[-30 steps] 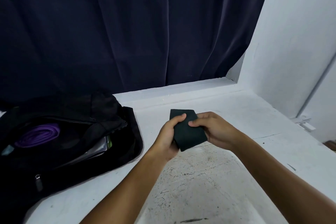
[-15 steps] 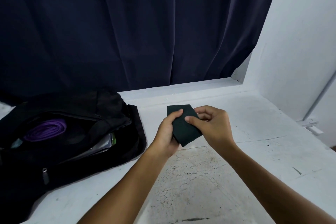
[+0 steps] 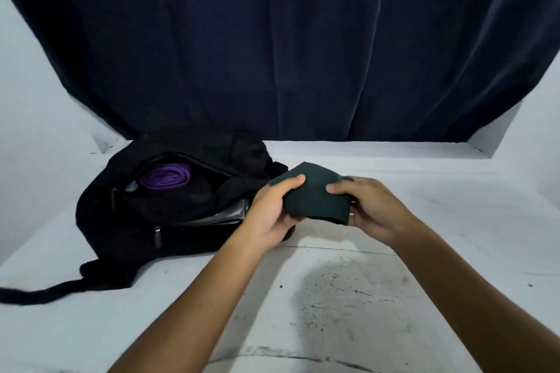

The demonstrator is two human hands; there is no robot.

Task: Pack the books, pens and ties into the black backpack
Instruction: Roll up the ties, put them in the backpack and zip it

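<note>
— Presently, what do we record of the hands?

— We find both grasping one folded dark green tie (image 3: 315,194), held in the air above the white bench (image 3: 333,297). Our left hand (image 3: 269,215) pinches the tie's left edge, thumb on top; our right hand (image 3: 368,209) pinches the right edge, thumb likewise on top, fingers underneath.

— And how does the tie lie?

— We note its long axis running roughly left to right between the two hands, tilted so the near right corner sits lower. A blunt point of the fold faces away from us, toward the dark blue curtain (image 3: 288,39).

— Where does it stand relative to the bag?

— We place it just beside the right end of the black backpack (image 3: 127,212), which lies on the bench with its main opening unzipped and facing up. The left hand overlaps the bag's right end in our view; whether it touches, we cannot tell.

— Contents?

— We see a rolled purple tie (image 3: 165,180) inside the upper compartment, and the pale edges of flat items (image 3: 224,216) in the lower opening; we cannot identify those. A strap (image 3: 36,294) trails left across the bench.
</note>
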